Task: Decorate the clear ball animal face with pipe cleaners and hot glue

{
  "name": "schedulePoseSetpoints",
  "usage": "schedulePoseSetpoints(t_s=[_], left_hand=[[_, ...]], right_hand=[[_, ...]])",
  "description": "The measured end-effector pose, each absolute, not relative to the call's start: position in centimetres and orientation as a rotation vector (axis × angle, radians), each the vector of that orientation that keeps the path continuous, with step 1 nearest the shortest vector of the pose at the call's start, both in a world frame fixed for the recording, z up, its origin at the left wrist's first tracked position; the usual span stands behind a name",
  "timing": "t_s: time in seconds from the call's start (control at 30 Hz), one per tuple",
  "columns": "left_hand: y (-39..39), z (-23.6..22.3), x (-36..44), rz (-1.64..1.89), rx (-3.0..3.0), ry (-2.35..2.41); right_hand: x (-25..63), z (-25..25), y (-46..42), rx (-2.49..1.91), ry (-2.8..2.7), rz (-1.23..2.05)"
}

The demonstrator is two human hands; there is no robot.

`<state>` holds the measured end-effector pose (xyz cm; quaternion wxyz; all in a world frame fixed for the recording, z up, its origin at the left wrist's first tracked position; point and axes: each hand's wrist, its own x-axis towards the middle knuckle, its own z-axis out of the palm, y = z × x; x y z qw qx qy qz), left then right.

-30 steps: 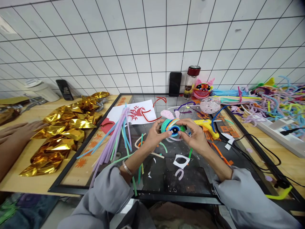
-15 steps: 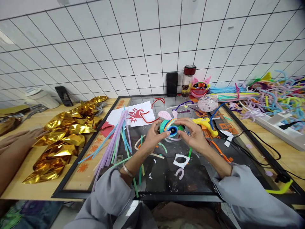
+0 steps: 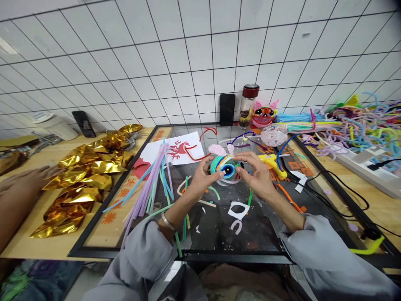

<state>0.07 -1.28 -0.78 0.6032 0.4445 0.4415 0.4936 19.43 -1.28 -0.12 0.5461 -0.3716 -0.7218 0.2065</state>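
Between my two hands is a round pipe-cleaner craft (image 3: 218, 164), wound in green, blue and orange bands, with a blue ringed eye (image 3: 228, 170) facing me. My left hand (image 3: 202, 177) grips its left side, thumb at the eye's edge. My right hand (image 3: 255, 173) holds the right side, thumb and fingers close to the eye's rim. Behind the craft lies a pink fuzzy oval piece (image 3: 216, 149). A white paper piece with an oval hole (image 3: 238, 210) and a lilac curved piece (image 3: 236, 227) lie nearer to me on the glass.
Pipe cleaners (image 3: 152, 179) lie at left beside white paper (image 3: 191, 142). A yellow glue gun (image 3: 272, 166) with cables is at right, near a power strip (image 3: 366, 169). Behind stand a phone (image 3: 227, 109) and bottle (image 3: 249, 106). Gold foil (image 3: 78, 184) lies near another person's arm (image 3: 21, 192).
My right thumb and fingers have shifted slightly to the right along the eye's rim, showing more of it. My left hand keeps its hold; the view has tilted a little.
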Motion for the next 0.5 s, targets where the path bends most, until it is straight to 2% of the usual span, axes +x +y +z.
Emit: schedulePoseSetpoints(t_s=[0.5], left_hand=[[-1.11, -1.13, 0.04, 1.156, 1.067, 0.987]], right_hand=[[18.87, -0.84, -1.10, -0.899, -1.703, 0.475]])
